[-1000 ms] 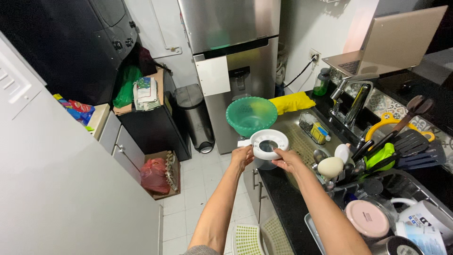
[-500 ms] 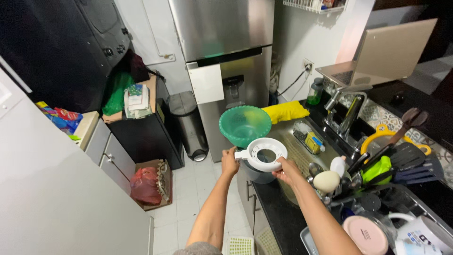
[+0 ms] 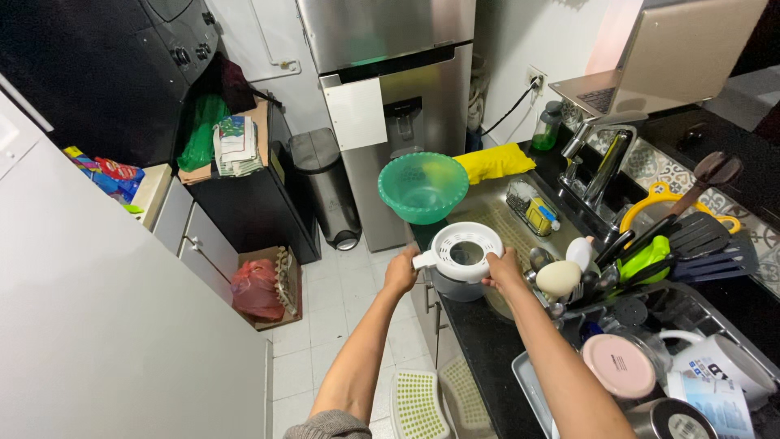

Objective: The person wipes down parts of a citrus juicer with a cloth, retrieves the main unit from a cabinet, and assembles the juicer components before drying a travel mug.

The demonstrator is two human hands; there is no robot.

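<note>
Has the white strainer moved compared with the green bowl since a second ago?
No. The white strainer sits just below the green bowl as before, gripped by the left hand and right hand.

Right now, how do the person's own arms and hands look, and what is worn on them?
Both forearms are bare from elbow to wrist. The left hand and the right hand wear no gloves, and no watch, ring or bracelet shows. The only clothing in view is a bit of grey knitted fabric at the bottom edge, near the left upper arm; it could be a pushed-up sleeve.
</note>
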